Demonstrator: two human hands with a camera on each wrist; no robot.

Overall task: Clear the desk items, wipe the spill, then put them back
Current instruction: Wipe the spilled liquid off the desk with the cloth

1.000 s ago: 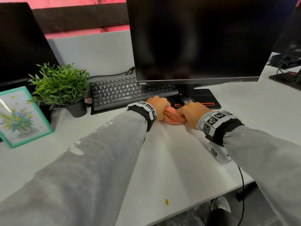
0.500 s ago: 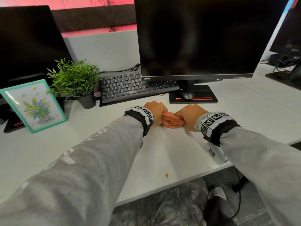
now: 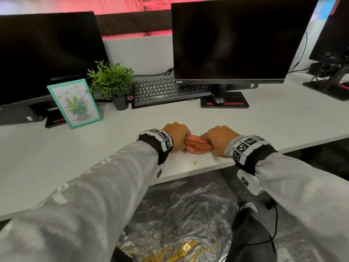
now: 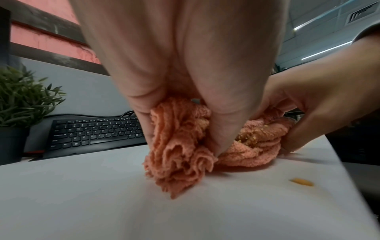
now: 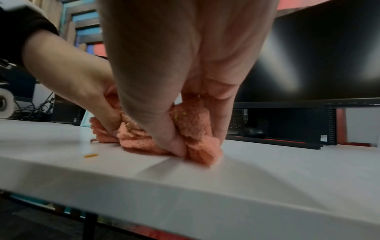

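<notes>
Two hands work at the near edge of the table (image 3: 283,120): the left hand (image 3: 176,134) and the right hand (image 3: 219,139), with one bunched orange cloth (image 3: 198,146) between them. One yellow crumb (image 3: 194,163) lies on the table close to the near edge. Toward the far edge there are three dark monitors: one at the far left (image 3: 47,53), one in the middle (image 3: 236,40), one at the far right corner (image 3: 332,29). One black keyboard (image 3: 156,89), one mouse (image 3: 219,100), one potted plant (image 3: 113,82) and one framed flower picture (image 3: 74,103) complete the count on the table. Below the near edge sits one heap of yellow bits (image 3: 170,252) on crumpled plastic sheeting
</notes>
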